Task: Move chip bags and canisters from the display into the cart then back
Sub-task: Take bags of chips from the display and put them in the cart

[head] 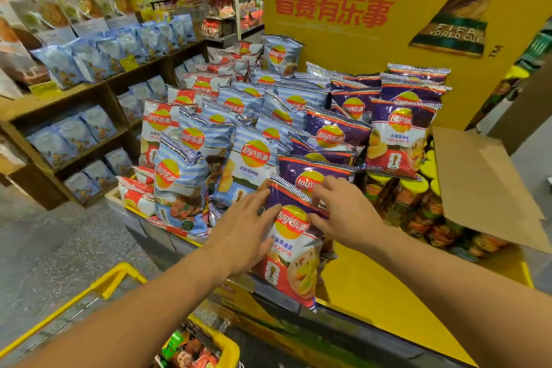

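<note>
At lower centre of the frame, the left hand (245, 233) is lying against the left edge of a purple chip bag (294, 243), fingers extended and nearly straight, with the palm pressing the bag's side rather than wrapping it; the grip is released. Just to the right, the right hand (343, 212) is resting on the same bag's upper right edge, with the fingers spread and slightly bent over the purple top band and the thumb lying across the bag's front; whether the fingers are pinching the foil or only pressing it cannot be determined. The purple chip bag is standing tilted at the front edge of the yellow display (358, 284), with its lower corner overhanging the rim. At lower left of the frame, the yellow cart (119, 278) is sitting below the left forearm, and packaged snacks (191, 352) are lying inside it at bottom centre. At far left, wooden shelves (89, 89) are holding rows of pale blue pouches. On the display, left of centre, blue-striped chip bags (254, 155) are standing in rows; right of centre, further purple bags (400, 134) are standing behind the held one. At right of the frame, canisters (418, 188) with yellow lids are stacked on their sides beside an open cardboard flap (478, 182).
</note>
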